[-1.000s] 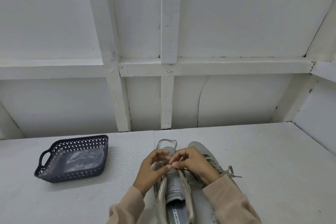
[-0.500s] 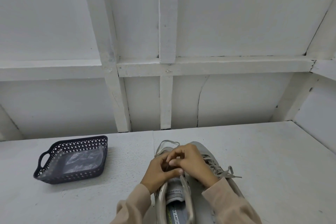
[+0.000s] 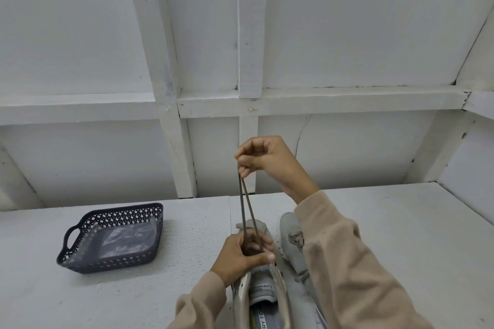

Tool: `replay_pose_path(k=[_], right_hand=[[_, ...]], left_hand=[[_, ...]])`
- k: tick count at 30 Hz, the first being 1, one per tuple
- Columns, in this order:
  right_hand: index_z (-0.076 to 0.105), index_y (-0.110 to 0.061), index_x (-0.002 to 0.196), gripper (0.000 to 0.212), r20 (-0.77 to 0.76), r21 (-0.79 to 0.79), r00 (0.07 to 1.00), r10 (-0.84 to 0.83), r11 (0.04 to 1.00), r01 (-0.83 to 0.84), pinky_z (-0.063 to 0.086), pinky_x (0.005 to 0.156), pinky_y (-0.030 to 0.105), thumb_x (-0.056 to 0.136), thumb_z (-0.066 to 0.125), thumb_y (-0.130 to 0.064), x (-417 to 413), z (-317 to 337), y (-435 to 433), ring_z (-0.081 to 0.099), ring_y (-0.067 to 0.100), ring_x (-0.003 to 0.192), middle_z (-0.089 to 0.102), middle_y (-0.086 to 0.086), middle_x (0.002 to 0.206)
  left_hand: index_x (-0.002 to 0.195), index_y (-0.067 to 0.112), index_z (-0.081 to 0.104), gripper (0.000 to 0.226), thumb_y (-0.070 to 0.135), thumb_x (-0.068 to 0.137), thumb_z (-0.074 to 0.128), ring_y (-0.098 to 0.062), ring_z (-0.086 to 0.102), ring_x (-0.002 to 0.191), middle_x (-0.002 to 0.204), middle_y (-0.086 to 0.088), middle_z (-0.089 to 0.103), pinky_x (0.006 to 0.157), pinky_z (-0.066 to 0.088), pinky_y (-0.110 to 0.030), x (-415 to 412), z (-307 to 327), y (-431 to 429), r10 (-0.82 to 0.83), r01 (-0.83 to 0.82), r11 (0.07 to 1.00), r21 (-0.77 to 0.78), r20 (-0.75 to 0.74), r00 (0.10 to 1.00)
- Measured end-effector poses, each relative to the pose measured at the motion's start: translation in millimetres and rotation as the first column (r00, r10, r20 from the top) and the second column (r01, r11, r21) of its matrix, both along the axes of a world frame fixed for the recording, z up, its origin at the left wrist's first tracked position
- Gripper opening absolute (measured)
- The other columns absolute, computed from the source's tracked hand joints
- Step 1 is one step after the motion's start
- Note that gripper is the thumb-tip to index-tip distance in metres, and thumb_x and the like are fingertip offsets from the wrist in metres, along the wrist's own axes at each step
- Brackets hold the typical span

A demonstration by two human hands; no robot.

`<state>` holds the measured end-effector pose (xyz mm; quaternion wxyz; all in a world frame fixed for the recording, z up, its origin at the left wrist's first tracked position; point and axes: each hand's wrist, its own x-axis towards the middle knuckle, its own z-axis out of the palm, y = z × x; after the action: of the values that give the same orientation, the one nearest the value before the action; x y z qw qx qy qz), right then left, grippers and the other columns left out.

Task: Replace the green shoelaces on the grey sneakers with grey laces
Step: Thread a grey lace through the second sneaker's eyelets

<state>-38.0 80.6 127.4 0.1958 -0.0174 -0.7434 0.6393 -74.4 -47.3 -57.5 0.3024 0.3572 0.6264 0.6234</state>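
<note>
White table carries everything, with the work kept close to the body. Dark perforated basket sits well left of the shoes, clear plastic bag inside, probably lace storage kept out of the way. Two grey sneakers lie side by side, toes away. Right sneaker looks laced, so it is parked. Left sneaker is the working shoe, tongue exposed. Left hand grips its toe end, fingers curled round shoe and strands, bracing it against the pull. Right hand is raised high, fingers curled, thumb and forefinger pinching two lace strands taut, likely evening the ends. Lace is dull grey-olive; cannot tell which.
</note>
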Motion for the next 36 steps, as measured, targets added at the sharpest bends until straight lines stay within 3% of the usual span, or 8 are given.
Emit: replay_pose_path(k=[5, 15, 19, 22, 25, 29, 32, 36], right_hand=[[0.064, -0.001, 0.08, 0.019, -0.008, -0.011, 0.999, 0.038, 0.999, -0.038, 0.052, 0.054, 0.019, 0.085, 0.058, 0.016, -3.6, -4.3, -3.5, 0.06, 0.011, 0.051, 0.06, 0.009, 0.061], [0.064, -0.005, 0.081, 0.019, 0.014, -0.043, 0.998, 0.055, 0.998, -0.054, 0.043, 0.051, 0.019, 0.087, 0.059, 0.012, -1.7, -9.9, -3.5, 0.055, 0.01, 0.055, 0.058, 0.005, 0.063], [0.061, -0.01, 0.082, 0.02, 0.176, 0.011, 0.973, -0.15, 0.989, 0.151, 0.044, 0.054, 0.021, 0.092, 0.055, 0.006, -12.8, -40.5, 10.5, 0.056, 0.01, 0.062, 0.058, 0.005, 0.073], [0.057, -0.014, 0.079, 0.019, 0.467, 0.104, 0.847, -0.255, 0.967, 0.234, 0.046, 0.062, 0.027, 0.094, 0.052, -0.002, -19.7, -91.0, 31.2, 0.057, 0.015, 0.073, 0.06, 0.004, 0.082], [0.05, -0.013, 0.073, 0.022, 0.657, 0.175, 0.702, -0.275, 0.961, 0.212, 0.037, 0.055, 0.027, 0.092, 0.05, -0.003, -20.3, -135.0, 42.3, 0.051, 0.021, 0.068, 0.053, 0.008, 0.078], [0.038, -0.014, 0.064, 0.032, 0.699, 0.178, 0.673, -0.24, 0.971, 0.161, 0.031, 0.046, 0.021, 0.086, 0.044, 0.007, -27.6, -142.5, 36.8, 0.037, 0.018, 0.049, 0.033, 0.008, 0.064], [0.035, -0.017, 0.068, 0.031, 0.678, 0.172, 0.7, -0.224, 0.974, 0.146, 0.03, 0.047, 0.023, 0.086, 0.044, 0.006, -35.2, -142.1, 30.0, 0.031, 0.015, 0.057, 0.031, 0.005, 0.068], [0.039, -0.016, 0.067, 0.03, 0.616, 0.114, 0.746, -0.254, 0.965, 0.234, 0.038, 0.055, 0.026, 0.087, 0.044, 0.006, -39.1, -147.4, 28.4, 0.039, 0.016, 0.064, 0.038, 0.005, 0.073]], left_hand=[[0.088, 0.008, 0.069, 0.033, 0.021, 0.063, 0.087, -0.026, 0.07, 0.088, 0.09, -0.015, 0.073, 0.086, 0.055, -0.037, -2.9, -4.2, -2.8, 0.012, -0.012, 1.0, -0.007, 0.01, 1.0], [0.088, 0.006, 0.07, 0.022, 0.017, 0.072, 0.082, -0.023, 0.07, 0.087, 0.087, -0.008, 0.073, 0.082, 0.055, -0.03, -0.1, -8.0, -3.1, 0.023, -0.023, 1.0, 0.013, -0.015, 1.0], [0.079, 0.011, 0.073, 0.006, 0.009, 0.076, 0.078, -0.018, 0.068, 0.078, 0.08, -0.006, 0.072, 0.073, 0.052, -0.025, 6.6, -8.8, -3.5, 0.071, -0.071, 0.997, 0.041, 0.007, 0.997], [0.075, 0.016, 0.074, 0.008, 0.019, 0.073, 0.081, -0.021, 0.068, 0.078, 0.081, -0.01, 0.072, 0.073, 0.053, -0.028, 10.2, -8.8, -2.1, 0.086, -0.085, 0.994, 0.064, -0.005, 0.996], [0.074, 0.017, 0.074, 0.016, 0.03, 0.069, 0.081, -0.022, 0.068, 0.078, 0.08, -0.009, 0.072, 0.077, 0.055, -0.034, 8.1, -10.9, -1.9, 0.092, -0.09, 0.994, 0.069, -0.021, 0.996], [0.074, 0.018, 0.074, 0.016, 0.031, 0.069, 0.081, -0.021, 0.067, 0.076, 0.08, -0.009, 0.072, 0.075, 0.055, -0.033, 7.3, -12.5, -1.4, 0.088, -0.086, 0.994, 0.073, -0.023, 0.996], [0.074, 0.016, 0.073, 0.016, 0.03, 0.069, 0.081, -0.021, 0.068, 0.077, 0.08, -0.011, 0.072, 0.074, 0.054, -0.031, 8.3, -13.8, -1.0, 0.095, -0.095, 0.992, 0.081, -0.002, 0.995], [0.073, 0.018, 0.072, 0.009, 0.02, 0.074, 0.08, -0.014, 0.066, 0.073, 0.076, -0.004, 0.071, 0.071, 0.051, -0.025, 8.5, -13.8, -1.4, 0.083, -0.081, 0.995, 0.055, -0.023, 0.996]])
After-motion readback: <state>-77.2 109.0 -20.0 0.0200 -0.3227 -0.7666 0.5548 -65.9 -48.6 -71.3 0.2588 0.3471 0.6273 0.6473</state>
